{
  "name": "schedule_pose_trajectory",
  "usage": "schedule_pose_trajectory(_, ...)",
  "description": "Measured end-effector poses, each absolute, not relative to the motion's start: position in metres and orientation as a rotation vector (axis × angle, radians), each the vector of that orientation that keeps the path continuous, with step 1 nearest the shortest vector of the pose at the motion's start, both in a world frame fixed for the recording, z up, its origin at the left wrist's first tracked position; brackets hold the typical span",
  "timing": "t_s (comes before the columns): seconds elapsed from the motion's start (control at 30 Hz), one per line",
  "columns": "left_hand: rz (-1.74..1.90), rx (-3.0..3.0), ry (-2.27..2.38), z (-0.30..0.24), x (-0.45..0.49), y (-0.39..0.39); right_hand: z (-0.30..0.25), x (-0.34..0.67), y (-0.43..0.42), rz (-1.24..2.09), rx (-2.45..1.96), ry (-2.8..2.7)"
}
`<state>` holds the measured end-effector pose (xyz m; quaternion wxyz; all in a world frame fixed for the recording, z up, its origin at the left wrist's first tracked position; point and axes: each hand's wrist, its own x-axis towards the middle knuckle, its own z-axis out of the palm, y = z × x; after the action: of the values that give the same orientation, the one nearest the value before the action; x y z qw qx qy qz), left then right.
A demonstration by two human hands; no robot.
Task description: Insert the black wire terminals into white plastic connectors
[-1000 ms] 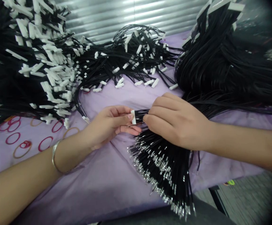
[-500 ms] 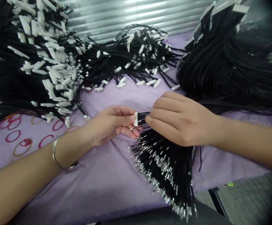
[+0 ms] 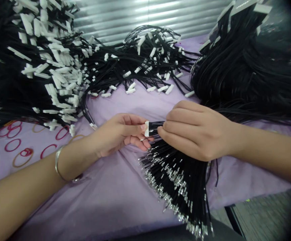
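Note:
Between its thumb and fingers, my left hand pinches a white connector housing near the middle of the view. Several thin black wires run from the housing toward my right hand, whose fingers are closed round them just to the right. A loose wire with a metal end crosses below the housing, by my left fingertips. Under my right hand a thick fan of black wires with silver crimped ends spreads over the table's front edge. The right fingertips are partly hidden behind the hand.
Wire harnesses with white connectors are heaped at the left, and more lie at the back. A large black wire bundle rests at the right. Red and yellow rubber bands are scattered on the purple table cover.
My right hand has shifted slightly right and down, and a little more wire shows between it and the housing. My left hand keeps its pinch on the housing.

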<state>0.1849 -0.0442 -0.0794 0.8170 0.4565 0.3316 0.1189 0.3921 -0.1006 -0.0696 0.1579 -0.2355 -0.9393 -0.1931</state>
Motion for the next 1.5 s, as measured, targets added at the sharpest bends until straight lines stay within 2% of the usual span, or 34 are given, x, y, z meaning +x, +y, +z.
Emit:
schedule_pose_trajectory(0.1,0.254,0.96,0.694,-0.0793,0.1844,-0.0442,-0.07,0.392,-0.1007,-0.519,-0.703,-2.69)
schedule_pose_trajectory(0.37,0.246,0.953,0.669,-0.0809,0.1836,-0.0425,-0.0714,0.3921,-0.1009,-0.727,-0.601,-2.61)
schedule_pose_trajectory(1.5,0.244,0.94,0.646,-0.0825,0.1841,-0.0402,-0.0761,0.3905,-0.0968,-0.808,-0.561,-2.53)
